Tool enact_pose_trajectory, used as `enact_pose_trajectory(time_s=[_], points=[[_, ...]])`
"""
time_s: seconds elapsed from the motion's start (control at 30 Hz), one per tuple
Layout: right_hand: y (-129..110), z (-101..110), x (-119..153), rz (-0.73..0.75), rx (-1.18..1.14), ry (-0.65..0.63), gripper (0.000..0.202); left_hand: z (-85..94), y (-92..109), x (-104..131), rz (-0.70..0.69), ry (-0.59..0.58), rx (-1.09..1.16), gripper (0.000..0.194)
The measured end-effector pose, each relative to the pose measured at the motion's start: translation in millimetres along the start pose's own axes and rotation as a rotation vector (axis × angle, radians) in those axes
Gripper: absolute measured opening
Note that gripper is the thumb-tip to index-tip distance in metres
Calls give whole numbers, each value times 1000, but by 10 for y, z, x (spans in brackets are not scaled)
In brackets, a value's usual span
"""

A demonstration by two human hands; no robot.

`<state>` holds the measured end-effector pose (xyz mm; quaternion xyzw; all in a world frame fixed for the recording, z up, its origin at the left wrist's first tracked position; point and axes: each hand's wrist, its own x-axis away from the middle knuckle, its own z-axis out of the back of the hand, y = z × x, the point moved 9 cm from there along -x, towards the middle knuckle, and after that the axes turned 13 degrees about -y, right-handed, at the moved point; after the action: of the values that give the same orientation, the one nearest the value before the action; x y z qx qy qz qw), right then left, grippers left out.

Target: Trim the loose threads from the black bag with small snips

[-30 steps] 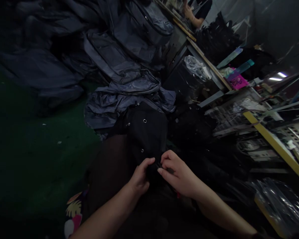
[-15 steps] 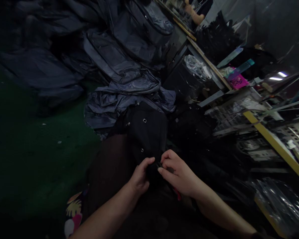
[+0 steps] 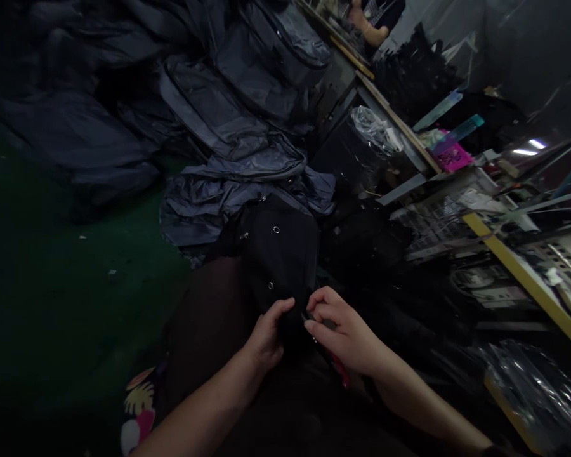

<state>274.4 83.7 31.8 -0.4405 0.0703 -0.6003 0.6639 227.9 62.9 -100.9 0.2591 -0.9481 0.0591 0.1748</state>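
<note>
A black fabric bag piece [image 3: 290, 254] with several metal eyelets lies across my lap. My left hand [image 3: 269, 336] grips its near edge, thumb on top and fingers curled beneath. Close by on the right, my right hand [image 3: 340, 327] is closed, its thumb and index finger pinched near the edge of the cloth. Red-handled scissors [image 3: 345, 376] show under that hand, with a small tip poking out by the thumb. The fingers hide most of the tool, and the dark cloth between the hands is hard to make out.
Grey-blue bags [image 3: 228, 120] are heaped ahead and to the left on the green floor [image 3: 99, 317]. To the right stand a workbench [image 3: 400, 120], a pink basket [image 3: 452, 155] and a yellow bar [image 3: 523, 279]. Another person's arm [image 3: 374, 32] is at the far bench.
My right hand has shifted slightly, and more of the red handle and the small tip now show. My left hand keeps its grip on the black fabric.
</note>
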Motion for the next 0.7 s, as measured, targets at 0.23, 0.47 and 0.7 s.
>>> enact_pose_trajectory(time_s=[0.23, 0.47, 0.7], points=[[0, -32, -11, -40, -2, -6, 25, 14, 14, -17, -28, -12, -15, 16], [34, -57, -40, -93, -16, 15, 26, 3, -23, -24, -2, -39, 18, 17], [-3, -53, -27, -47, 36, -1, 24, 43, 7, -16, -35, 6, 27, 15]])
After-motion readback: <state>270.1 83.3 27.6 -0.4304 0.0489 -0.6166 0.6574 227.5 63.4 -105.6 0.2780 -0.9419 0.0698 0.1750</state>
